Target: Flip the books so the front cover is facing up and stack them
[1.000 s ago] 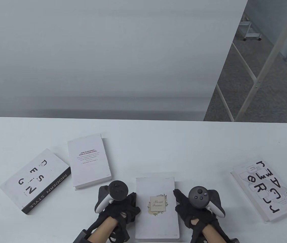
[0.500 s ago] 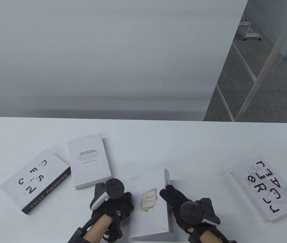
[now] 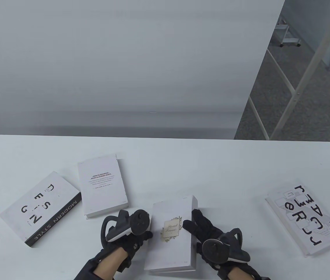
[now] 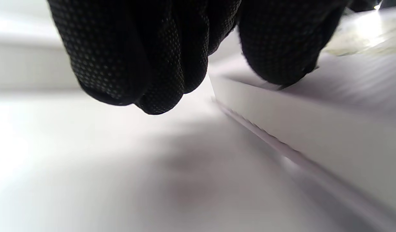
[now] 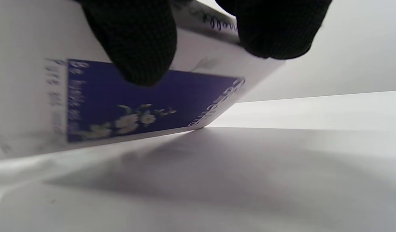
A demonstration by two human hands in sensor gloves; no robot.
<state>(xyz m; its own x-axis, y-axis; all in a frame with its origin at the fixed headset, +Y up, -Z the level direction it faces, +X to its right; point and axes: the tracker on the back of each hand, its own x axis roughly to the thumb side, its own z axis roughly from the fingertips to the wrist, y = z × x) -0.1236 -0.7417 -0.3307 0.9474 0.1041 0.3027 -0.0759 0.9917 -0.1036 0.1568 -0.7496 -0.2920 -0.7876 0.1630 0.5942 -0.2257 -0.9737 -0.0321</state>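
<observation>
The white "Floral Frame" book [image 3: 170, 250] lies near the front middle, tilted with its right side lifted off the table [image 3: 211, 169]. My right hand [image 3: 192, 226] grips its right edge, thumb on the cover and fingers under it. The right wrist view shows those fingers [image 5: 136, 42] on the blue-panelled underside [image 5: 172, 96]. My left hand [image 3: 148, 233] holds the left edge. In the left wrist view its thumb [image 4: 281, 48] presses on the cover at the book's edge [image 4: 314, 129], with the other fingers curled beside it.
A "Modern Style" book [image 3: 41, 208] lies at the left. A white book with small text [image 3: 103, 185] lies next to it. A book with big black letters [image 3: 304, 217] lies at the far right. The table's right edge ends just past that book.
The Floral Frame book went from flat to tilted, its right side lifted by my right hand. Both hands rolled, and the left hand closed in on the left edge.
</observation>
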